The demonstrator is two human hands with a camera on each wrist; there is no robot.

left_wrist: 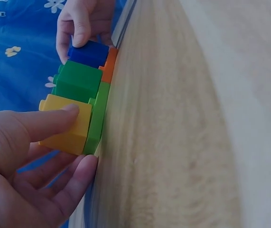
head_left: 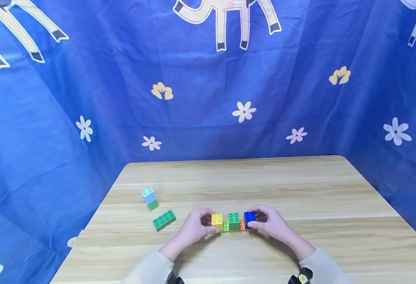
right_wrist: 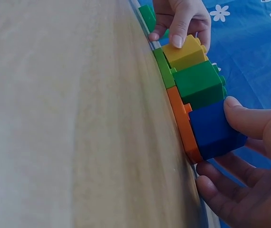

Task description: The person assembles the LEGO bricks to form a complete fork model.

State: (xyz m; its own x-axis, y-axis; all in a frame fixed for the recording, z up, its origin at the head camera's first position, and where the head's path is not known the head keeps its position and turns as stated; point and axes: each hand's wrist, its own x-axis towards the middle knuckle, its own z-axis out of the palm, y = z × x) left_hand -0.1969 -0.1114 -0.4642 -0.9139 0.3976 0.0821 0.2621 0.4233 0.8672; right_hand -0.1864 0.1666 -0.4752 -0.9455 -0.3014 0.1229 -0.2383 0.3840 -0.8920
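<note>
On the table a row of toy bricks stands between my hands. Its bottom layer is a flat lime green brick (left_wrist: 97, 118) and a flat orange brick (right_wrist: 182, 127), end to end. A green brick (head_left: 234, 221) sits across their joint. At the left end my left hand (head_left: 197, 227) holds a yellow brick (left_wrist: 66, 123) between thumb and fingers; it sits on the lime brick. At the right end my right hand (head_left: 269, 223) grips a blue brick (right_wrist: 217, 129) on the orange one, thumb on its near side. The far fingers are partly hidden behind the bricks.
Left of my hands lies a flat green brick (head_left: 164, 220). Behind it is a small stack (head_left: 149, 198) of light blue, blue and green bricks. The wooden table (head_left: 300, 189) meets a blue patterned curtain (head_left: 200, 118) at its back and sides.
</note>
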